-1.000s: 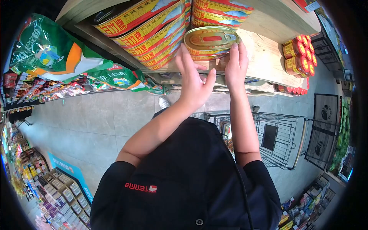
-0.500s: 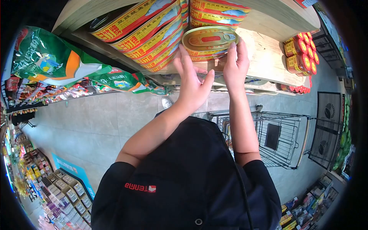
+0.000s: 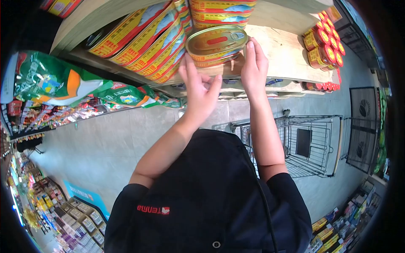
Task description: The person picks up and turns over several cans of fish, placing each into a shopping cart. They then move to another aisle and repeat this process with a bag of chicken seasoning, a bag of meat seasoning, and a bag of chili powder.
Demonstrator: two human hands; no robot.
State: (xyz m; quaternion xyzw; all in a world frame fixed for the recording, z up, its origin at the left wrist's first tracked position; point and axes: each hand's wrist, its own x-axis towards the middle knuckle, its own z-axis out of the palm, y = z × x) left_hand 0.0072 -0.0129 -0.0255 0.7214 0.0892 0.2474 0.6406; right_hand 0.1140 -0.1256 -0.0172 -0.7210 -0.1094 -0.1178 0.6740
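An oval food can [image 3: 216, 41] with a gold pull-tab lid sits at the shelf's front, on top of at least one more can. My left hand [image 3: 198, 84] has its fingertips against the can's left end, its thumb standing apart below. At the right end, my right hand [image 3: 255, 69] presses its fingers and thumb to the can's side. Between them the two hands hold the can. Matching red and yellow cans [image 3: 147, 46] are stacked to the left, and another stack [image 3: 223, 14] rises right behind it.
Red-lidded jars [image 3: 325, 48] stand farther right on the wooden shelf [image 3: 282, 55]. Green bags [image 3: 55, 80] hang at the left. A wire shopping cart [image 3: 312, 143] is on the floor to my right. Goods on displays [image 3: 76, 219] lie at the lower left.
The view has shifted, so the shelf and cans appear farther left. Both hands stay at the two ends of the can, the left thumb still apart.
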